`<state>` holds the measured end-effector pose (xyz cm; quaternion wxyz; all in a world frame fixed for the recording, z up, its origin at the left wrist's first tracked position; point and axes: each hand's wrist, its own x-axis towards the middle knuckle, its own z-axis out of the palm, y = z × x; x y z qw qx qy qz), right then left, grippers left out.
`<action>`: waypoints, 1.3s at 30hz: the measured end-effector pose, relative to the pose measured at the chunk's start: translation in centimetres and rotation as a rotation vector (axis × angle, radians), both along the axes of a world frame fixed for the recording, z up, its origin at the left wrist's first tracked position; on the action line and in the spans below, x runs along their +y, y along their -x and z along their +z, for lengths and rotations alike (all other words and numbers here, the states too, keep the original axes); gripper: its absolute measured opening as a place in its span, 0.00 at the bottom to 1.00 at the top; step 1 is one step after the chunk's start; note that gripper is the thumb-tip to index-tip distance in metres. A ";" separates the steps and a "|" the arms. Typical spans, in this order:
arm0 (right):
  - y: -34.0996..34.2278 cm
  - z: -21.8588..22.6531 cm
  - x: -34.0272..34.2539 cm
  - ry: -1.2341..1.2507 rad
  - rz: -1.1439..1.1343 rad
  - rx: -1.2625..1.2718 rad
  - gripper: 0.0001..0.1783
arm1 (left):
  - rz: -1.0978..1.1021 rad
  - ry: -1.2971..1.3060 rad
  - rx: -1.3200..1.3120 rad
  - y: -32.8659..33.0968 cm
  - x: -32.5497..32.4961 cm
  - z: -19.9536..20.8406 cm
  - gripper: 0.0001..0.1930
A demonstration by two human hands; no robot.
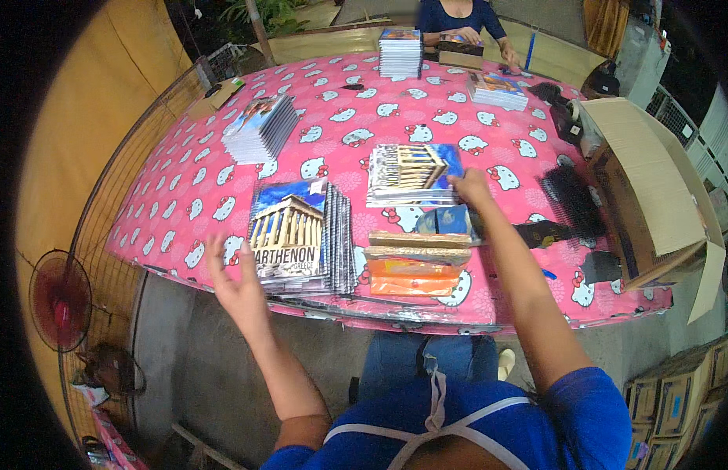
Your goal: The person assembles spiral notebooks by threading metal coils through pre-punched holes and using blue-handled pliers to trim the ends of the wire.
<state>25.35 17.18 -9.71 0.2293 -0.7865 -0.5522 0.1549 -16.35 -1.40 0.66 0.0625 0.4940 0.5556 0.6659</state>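
A tall stack of spiral notebooks [289,231] stands on the table's near side, its top cover showing a columned temple under blue sky. Beside its lower left corner is my left hand [242,283], fingers spread and nothing held. Farther right lies a smaller notebook stack [413,171] with the same temple cover. My right hand [472,188] grips that stack's right edge, fingertips partly hidden. Between this stack and the table's near edge sit a wrapped orange pack [416,278] and brown packs [419,241], with a dark blue piece [444,220] behind them.
A pink cat-print cloth covers the table [356,113]. More notebook stacks stand at the left [260,129] and far side [401,55]. Across the table, a person's hand [463,36] rests near a small box [460,53]. A large open carton [646,188] borders the right.
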 end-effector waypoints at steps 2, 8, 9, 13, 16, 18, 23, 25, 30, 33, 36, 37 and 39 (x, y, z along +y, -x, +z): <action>-0.9 0.4 -0.8 -0.065 -0.033 0.052 0.30 | -0.176 0.034 -0.092 -1.6 0.0 0.5 0.21; -1.6 4.2 -4.8 -0.373 0.005 -0.070 0.22 | -0.610 0.130 -0.349 -9.6 2.5 0.6 0.23; -0.2 5.8 -6.7 -0.487 0.071 -0.033 0.21 | -0.625 0.132 -0.362 -10.6 2.4 0.7 0.24; 2.3 9.7 -15.7 -0.560 0.341 0.847 0.20 | -0.571 0.118 -0.293 -13.7 3.4 0.3 0.20; 2.9 8.5 -20.0 -0.606 0.538 0.640 0.28 | -0.833 0.264 -0.305 -12.9 2.6 1.6 0.15; 1.9 6.5 -20.7 -0.551 0.575 0.317 0.28 | -0.850 0.190 -0.258 -13.2 1.6 2.2 0.11; 1.9 2.3 -21.2 -0.229 0.502 0.273 0.31 | -0.870 0.247 -0.261 -13.2 0.9 0.5 0.24; 2.8 1.8 -21.7 -0.276 0.618 0.258 0.37 | -0.773 0.177 -0.280 -12.8 1.3 -1.6 0.37; 5.6 2.1 -24.7 -0.447 0.484 0.594 0.60 | -0.741 0.287 -0.340 -15.1 0.4 -4.2 0.42; 2.2 2.8 -23.8 -0.425 0.542 0.539 0.43 | -0.664 0.247 -0.326 -14.6 1.1 -3.8 0.47; -5.5 5.1 -17.4 -0.409 0.062 0.090 0.19 | -0.431 0.032 -0.009 -14.5 0.1 -2.7 0.50; -11.1 3.1 -14.7 -0.607 0.018 0.072 0.18 | -0.430 -0.039 0.066 -15.8 -0.1 -1.7 0.51; -17.4 1.2 -11.2 -0.616 -0.081 -0.299 0.14 | -0.357 -0.121 0.373 -17.7 -0.9 0.1 0.50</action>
